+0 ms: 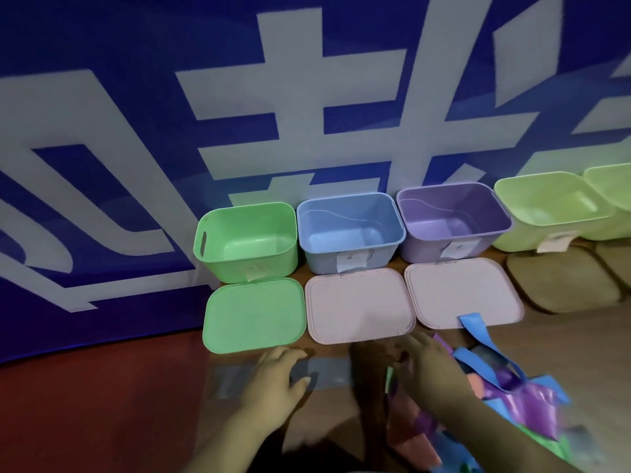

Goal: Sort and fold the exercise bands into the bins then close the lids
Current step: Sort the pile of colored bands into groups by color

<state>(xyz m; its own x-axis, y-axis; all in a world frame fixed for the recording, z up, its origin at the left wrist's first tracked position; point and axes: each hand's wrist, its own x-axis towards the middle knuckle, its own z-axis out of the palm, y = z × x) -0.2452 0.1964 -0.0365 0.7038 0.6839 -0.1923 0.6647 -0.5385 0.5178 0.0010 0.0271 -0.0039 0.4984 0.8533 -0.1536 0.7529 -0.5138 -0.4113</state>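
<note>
Reaching into the tangled exercise bands (pixel 512 387) at the floor's right edge, the right hand (pixel 430 367) is spreading its fingers (nothing gripped); the left hand (pixel 273 380) is hovering open, bins (pixel 348 230) waiting uncovered behind their lids (pixel 358 308).

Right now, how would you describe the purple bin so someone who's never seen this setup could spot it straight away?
Against the blue banner stands a row of open bins. The purple bin is third from the left, between the blue bin and a yellow-green bin. It is the only purple one, with a pink lid lying flat in front.
</note>
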